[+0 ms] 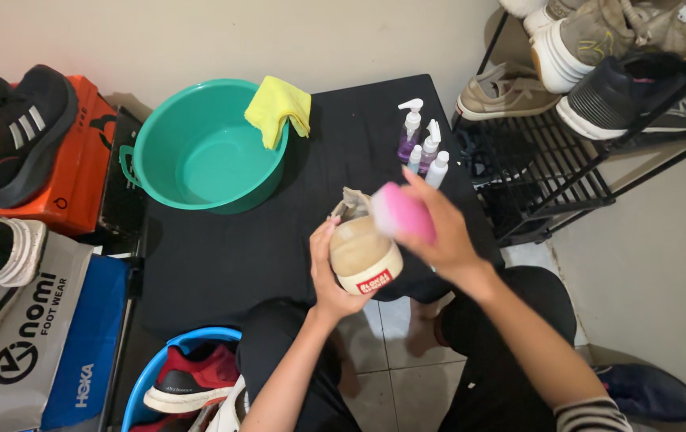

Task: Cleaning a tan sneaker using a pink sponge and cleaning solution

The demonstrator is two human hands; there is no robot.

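Observation:
My left hand [328, 268] grips a beige sneaker [363, 252] by its side, heel end toward me, above the near edge of a black low table [239, 256]. In my right hand [443, 232] is a pink brush or sponge [403, 212], blurred, pressed against the top of the sneaker. Several small pump and spray bottles [423, 148] stand on the table just beyond my right hand. A teal basin [207, 148] sits at the table's far left corner with a yellow cloth [279, 108] draped over its rim.
A black wire shoe rack [551, 160] with several shoes stands at right. An orange shoebox [71, 172] topped by a black sneaker [15, 128], plus bags, lie at left. A blue basket [147, 376] with a red shoe [195, 376] sits near my left knee.

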